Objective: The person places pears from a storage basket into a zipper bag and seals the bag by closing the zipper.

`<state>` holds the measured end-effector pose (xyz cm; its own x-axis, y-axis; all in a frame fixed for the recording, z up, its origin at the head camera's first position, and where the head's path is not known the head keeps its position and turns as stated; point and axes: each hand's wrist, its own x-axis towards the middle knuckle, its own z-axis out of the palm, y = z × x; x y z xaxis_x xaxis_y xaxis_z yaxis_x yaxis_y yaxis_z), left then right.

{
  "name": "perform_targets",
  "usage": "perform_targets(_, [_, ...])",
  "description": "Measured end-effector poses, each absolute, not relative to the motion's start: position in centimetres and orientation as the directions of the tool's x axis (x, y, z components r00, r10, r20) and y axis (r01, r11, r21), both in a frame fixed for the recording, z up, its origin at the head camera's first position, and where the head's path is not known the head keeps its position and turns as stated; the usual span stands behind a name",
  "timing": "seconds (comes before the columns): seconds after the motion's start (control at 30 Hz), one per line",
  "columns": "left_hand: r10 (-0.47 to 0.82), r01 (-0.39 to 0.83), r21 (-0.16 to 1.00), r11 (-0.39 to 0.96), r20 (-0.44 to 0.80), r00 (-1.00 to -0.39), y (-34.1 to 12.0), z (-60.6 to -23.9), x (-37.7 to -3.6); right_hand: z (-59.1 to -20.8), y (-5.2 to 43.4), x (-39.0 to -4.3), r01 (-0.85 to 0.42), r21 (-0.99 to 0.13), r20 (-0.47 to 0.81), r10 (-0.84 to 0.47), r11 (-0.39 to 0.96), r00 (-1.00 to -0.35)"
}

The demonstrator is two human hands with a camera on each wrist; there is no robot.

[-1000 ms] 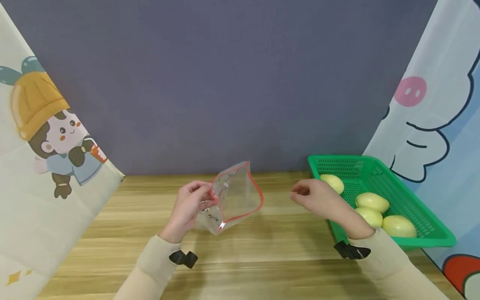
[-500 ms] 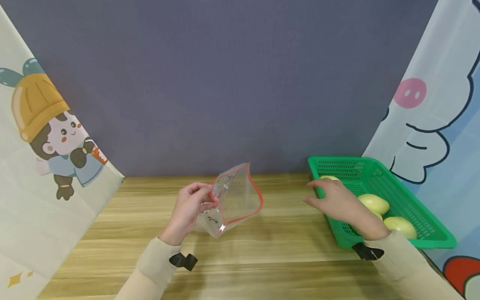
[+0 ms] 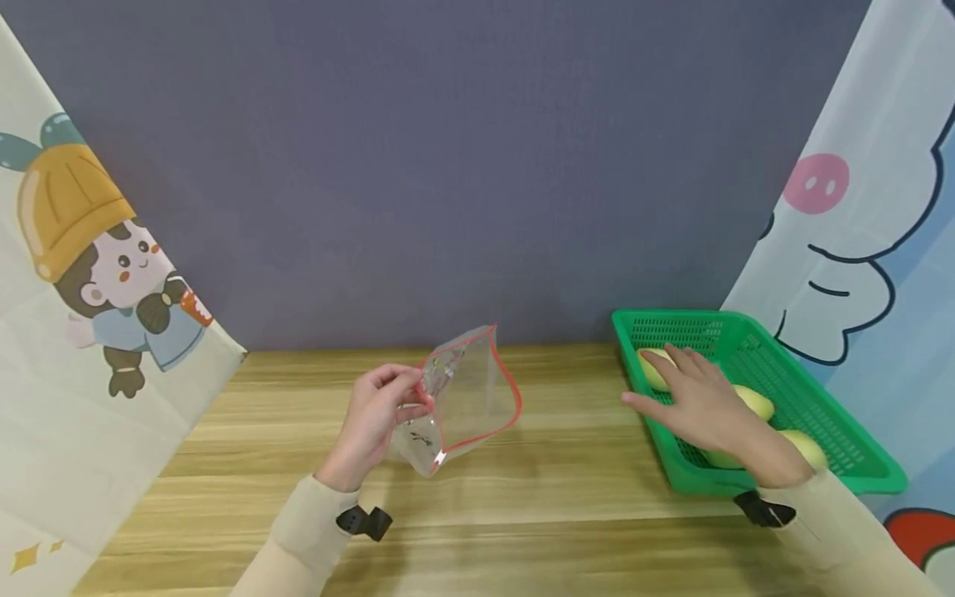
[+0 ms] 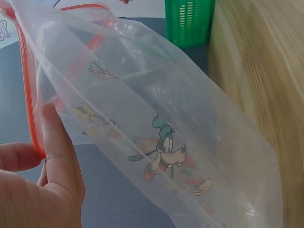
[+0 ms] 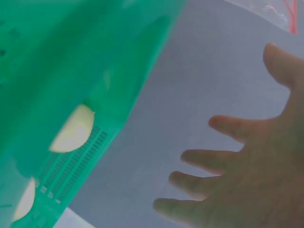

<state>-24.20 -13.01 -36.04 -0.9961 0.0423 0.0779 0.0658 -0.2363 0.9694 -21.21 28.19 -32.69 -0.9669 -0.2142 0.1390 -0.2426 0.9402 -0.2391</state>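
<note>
My left hand (image 3: pixel 379 419) pinches the red-lined rim of a clear zip bag (image 3: pixel 477 394) between thumb and fingers. The bag's mouth gapes to the right, and cartoon prints show on its side in the left wrist view. My right hand (image 3: pixel 705 406), fingers spread, is over the left side of a green plastic basket (image 3: pixel 858 435) and holds nothing. Inside the basket lie several pale yellow, lemon-like fruits, one (image 3: pixel 653 369) just beyond my right fingers and another (image 3: pixel 755 402) partly behind the hand. From the right wrist, one fruit (image 5: pixel 75 130) shows a small pointed tip.
Under everything is a wood-grain tabletop (image 3: pixel 522 497), with a dark grey panel (image 3: pixel 477 166) rising at its back. Printed cartoon sheets flank it at the left (image 3: pixel 45 398) and right (image 3: pixel 843 274). Each wrist wears a black strap.
My right hand has moved rightward from beside the basket to over it, and its fingers have spread. The left hand and the bag have stayed almost still.
</note>
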Motion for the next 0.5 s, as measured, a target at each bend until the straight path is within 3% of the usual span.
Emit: perform_targets(0.5, [0.060, 0.055, 0.967, -0.250, 0.072, -0.996, -13.2, -36.1, -24.1, -34.0, 31.0, -20.9, -0.131, -0.258, 0.013, -0.133, 0.957, -0.991])
